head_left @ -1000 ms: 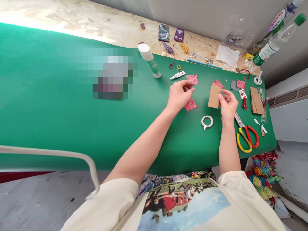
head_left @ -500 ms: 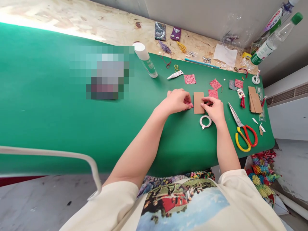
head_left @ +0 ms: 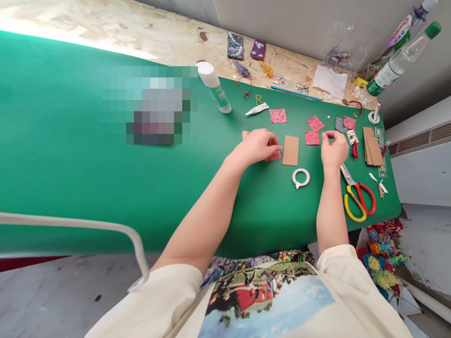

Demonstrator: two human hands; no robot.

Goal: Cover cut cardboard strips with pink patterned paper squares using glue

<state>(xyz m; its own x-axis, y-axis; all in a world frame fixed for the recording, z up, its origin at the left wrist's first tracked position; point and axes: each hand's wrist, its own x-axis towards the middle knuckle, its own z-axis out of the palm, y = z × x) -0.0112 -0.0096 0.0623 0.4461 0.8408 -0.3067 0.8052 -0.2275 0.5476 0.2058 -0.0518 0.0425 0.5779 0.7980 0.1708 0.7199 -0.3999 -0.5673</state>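
Note:
My left hand [head_left: 262,144] hovers over a red patterned fabric square [head_left: 273,156], its fingers curled and a little apart; the square lies partly under them. Just right of it a plain brown card [head_left: 291,150] lies flat, with a white tape ring [head_left: 300,177] below. My right hand [head_left: 334,146] is closed at the fingertips, between the red squares [head_left: 312,138] and the beaded piece with a red tassel [head_left: 352,137]. What its fingertips hold, if anything, is too small to make out.
Scissors [head_left: 355,192] lie just below my right hand. Brown cards [head_left: 372,146] are stacked at the right. A glue stick [head_left: 214,88] and a small tube [head_left: 257,109] lie farther back. Bottles [head_left: 398,65] stand at the back right.
My right hand has left the brown card and moved right, its fingertips now together. The fabric square under my left hand now lies flatter, and the left fingers have lifted slightly off it.

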